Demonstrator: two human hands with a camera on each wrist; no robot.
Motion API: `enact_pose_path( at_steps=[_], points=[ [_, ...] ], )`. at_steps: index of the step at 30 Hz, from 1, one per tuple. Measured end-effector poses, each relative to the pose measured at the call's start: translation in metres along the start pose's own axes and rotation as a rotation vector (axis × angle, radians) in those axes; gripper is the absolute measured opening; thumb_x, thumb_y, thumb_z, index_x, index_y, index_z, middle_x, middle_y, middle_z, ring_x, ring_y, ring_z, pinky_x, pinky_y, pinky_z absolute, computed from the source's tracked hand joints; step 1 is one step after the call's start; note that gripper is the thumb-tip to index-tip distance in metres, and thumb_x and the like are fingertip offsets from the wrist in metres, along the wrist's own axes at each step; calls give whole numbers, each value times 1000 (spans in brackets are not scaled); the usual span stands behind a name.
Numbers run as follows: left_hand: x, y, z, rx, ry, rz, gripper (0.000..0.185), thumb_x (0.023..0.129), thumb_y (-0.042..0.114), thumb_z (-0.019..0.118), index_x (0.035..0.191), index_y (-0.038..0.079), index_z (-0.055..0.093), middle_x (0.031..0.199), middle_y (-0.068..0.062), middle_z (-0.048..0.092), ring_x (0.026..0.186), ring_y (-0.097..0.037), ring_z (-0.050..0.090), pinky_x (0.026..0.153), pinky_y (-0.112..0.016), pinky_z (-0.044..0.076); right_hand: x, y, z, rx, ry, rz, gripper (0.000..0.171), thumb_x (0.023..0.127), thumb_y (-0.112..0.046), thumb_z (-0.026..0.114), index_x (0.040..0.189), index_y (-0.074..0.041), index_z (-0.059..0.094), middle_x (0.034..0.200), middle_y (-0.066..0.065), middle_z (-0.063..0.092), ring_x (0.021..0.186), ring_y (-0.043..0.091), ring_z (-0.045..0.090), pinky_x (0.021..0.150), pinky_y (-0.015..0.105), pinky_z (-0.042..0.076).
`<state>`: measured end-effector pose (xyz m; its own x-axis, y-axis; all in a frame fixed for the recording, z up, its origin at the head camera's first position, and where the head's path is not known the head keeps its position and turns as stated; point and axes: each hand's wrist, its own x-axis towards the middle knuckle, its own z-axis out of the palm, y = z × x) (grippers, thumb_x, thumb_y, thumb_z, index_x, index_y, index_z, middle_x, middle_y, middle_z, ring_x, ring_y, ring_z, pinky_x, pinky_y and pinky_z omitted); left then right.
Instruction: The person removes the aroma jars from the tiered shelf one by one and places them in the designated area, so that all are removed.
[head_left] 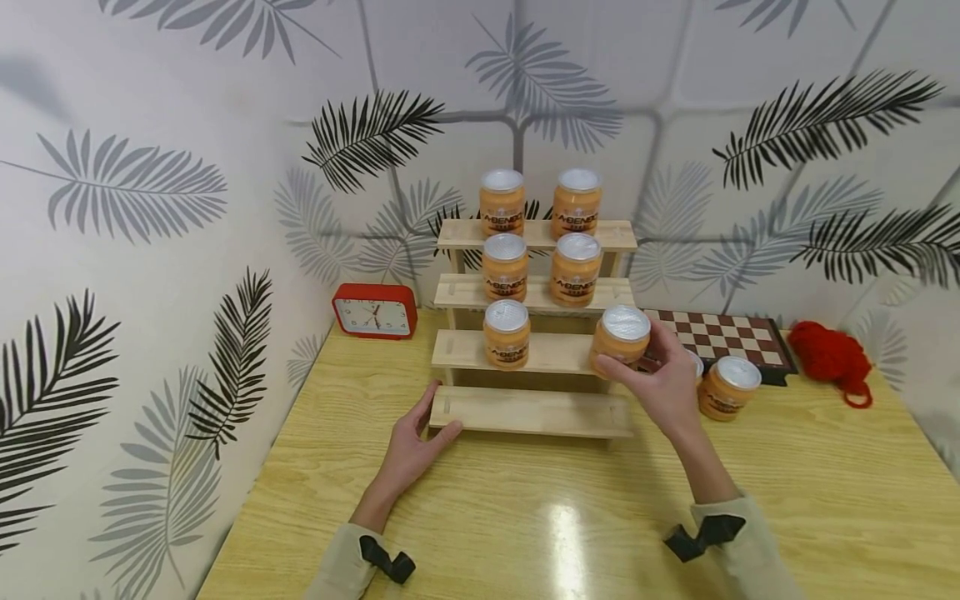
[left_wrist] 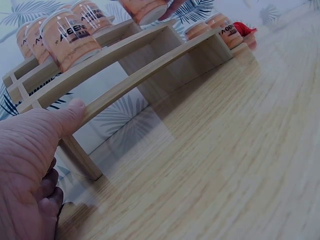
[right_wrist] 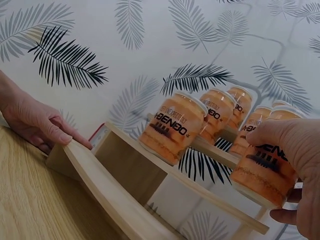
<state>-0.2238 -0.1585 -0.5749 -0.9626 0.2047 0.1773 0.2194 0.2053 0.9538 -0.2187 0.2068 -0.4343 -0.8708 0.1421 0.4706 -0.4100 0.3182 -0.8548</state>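
A stepped wooden rack (head_left: 534, 411) stands on the table with several orange jars with silver lids on its upper steps. My right hand (head_left: 658, 377) grips one orange jar (head_left: 619, 337) at the right end of the second step; in the right wrist view this jar (right_wrist: 262, 172) sits tilted just on the step's edge. My left hand (head_left: 417, 437) rests on the left end of the bottom step, its thumb (left_wrist: 70, 116) pressing the board's edge. Another jar (head_left: 506, 333) stands on the same second step at the left.
A further orange jar (head_left: 727, 387) stands on the table right of the rack, beside a chessboard (head_left: 720, 335). Red yarn (head_left: 831, 357) lies at the far right, a red clock (head_left: 375, 311) at the back left. Leaf-patterned walls close in behind and left.
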Motion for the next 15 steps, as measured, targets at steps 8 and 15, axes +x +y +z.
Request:
enact_pose_path(
  at_steps=[8, 15],
  points=[
    [1, 0, 0, 8, 0, -8, 84, 100, 19, 75, 166, 4, 25, 171, -15, 26, 156, -22, 26, 125, -44, 25, 1, 30, -20, 19, 42, 22, 73, 77, 3, 91, 143, -10, 63, 119, -6, 68, 107, 9, 65, 80, 15, 55],
    [1, 0, 0, 2, 0, -9, 84, 99, 18, 75, 166, 3, 25, 171, -15, 26, 156, -21, 26, 125, -41, 25, -3, 33, -41, -7, 63, 24, 72, 79, 2, 90, 144, -12, 62, 121, -6, 67, 107, 10, 65, 80, 15, 55]
  ],
)
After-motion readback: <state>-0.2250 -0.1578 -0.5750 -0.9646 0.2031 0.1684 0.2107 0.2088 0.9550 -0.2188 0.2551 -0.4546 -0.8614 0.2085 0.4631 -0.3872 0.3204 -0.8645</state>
